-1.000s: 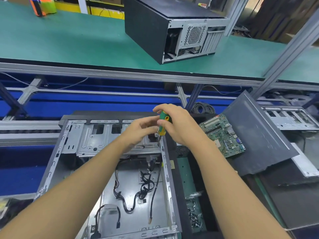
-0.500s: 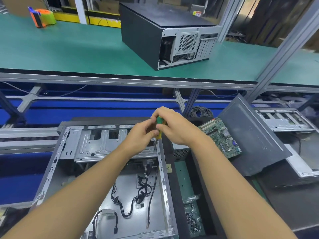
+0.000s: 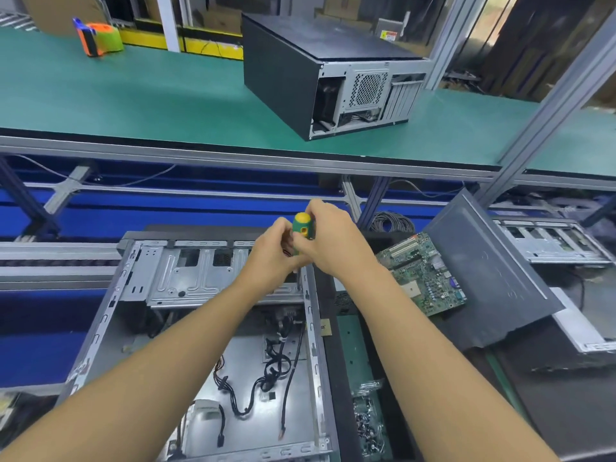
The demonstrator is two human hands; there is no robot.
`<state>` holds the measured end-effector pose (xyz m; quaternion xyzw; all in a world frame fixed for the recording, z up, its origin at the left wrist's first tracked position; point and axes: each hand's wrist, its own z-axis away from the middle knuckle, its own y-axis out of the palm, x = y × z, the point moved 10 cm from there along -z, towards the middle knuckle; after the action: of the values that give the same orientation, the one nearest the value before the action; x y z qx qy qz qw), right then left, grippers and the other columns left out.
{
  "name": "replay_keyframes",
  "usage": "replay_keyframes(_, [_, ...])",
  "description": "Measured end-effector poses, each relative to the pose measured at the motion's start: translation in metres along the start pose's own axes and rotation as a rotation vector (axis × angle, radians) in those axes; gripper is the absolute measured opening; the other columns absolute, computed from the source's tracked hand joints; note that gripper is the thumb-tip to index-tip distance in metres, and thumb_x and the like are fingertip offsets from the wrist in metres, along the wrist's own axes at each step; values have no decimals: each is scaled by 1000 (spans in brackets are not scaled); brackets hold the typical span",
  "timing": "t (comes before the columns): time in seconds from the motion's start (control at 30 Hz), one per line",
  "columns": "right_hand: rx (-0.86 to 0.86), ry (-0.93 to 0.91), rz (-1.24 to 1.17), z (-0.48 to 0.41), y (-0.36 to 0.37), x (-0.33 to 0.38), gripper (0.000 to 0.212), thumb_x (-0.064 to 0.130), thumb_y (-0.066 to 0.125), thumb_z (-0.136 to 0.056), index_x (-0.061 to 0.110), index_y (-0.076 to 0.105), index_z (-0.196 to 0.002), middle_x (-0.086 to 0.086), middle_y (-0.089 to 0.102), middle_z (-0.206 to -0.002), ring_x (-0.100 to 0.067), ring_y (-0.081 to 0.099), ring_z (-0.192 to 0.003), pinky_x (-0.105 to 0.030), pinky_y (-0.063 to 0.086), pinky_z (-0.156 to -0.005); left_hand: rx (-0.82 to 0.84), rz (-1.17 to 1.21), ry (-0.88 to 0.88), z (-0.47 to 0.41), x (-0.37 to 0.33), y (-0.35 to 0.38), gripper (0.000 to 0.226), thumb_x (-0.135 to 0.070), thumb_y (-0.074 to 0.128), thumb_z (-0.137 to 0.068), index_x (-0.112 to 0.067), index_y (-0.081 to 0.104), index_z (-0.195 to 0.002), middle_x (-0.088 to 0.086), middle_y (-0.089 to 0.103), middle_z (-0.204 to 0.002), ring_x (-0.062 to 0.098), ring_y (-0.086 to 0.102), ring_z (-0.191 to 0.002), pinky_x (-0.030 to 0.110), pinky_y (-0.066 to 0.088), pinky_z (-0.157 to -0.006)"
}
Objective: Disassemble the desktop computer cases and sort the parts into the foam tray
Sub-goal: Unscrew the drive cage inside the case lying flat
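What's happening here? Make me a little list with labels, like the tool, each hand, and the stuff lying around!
Tool: screwdriver, green and yellow handle, roughly upright
Right hand: grips the handle
Left hand: holds it lower down, near the shaft
Worked on: open computer case, near its far right corner
Inside it: loose black cables
To its right: motherboard beside a dark side panel
Green shelf above: another computer case, tape dispenser

- Our right hand (image 3: 328, 243) grips the green-yellow screwdriver (image 3: 302, 228) upright over the far right corner of the open case (image 3: 110, 305).
- Our left hand (image 3: 273, 255) pinches it just below the handle.
- A motherboard (image 3: 423, 275) lies to the right, touching a dark panel (image 3: 483, 261).
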<state>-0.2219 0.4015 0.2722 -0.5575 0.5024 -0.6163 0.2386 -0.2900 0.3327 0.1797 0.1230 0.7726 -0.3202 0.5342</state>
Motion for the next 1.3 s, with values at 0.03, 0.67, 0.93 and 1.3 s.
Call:
replay_keyframes(0.03, [24,1,-18,0,1,2,23,21,64,-89,8,52,-104,-9,57,-99,-30,55,-89,-44,50,-77,95,-3,14,0,-2,7,40,-21,80,-80,-43,48,-85,-13,55,-82,-1,47,-67,13,41,-60])
replay_keyframes(0.67, [-15,44,-154,-9,13,-9,27,27,70,-91,18,56,-112,1,52,-108,-19,51,-96,-30,42,-78,246,-91,-97,-1,5,22,28,-49,75,-60,-36,55,-75,-14,60,-63,10,50,-58,17,38,-49])
replay_keyframes(0.93, [198,55,-272,-8,18,-9,33,6,55,-89,31,60,-110,5,55,-113,-18,55,-94,-32,50,-76,281,26,-76,-2,3,5,28,-1,74,-86,-28,66,-85,-25,71,-78,-10,64,-74,5,45,-68])
replay_keyframes(1.3, [-69,144,-14,-13,8,-18,25,27,62,-96,11,54,-115,-6,50,-115,-26,50,-103,-34,41,-79,186,-109,-63,-9,-2,15,33,-43,75,-58,-33,50,-77,-16,61,-75,3,54,-65,18,44,-59])
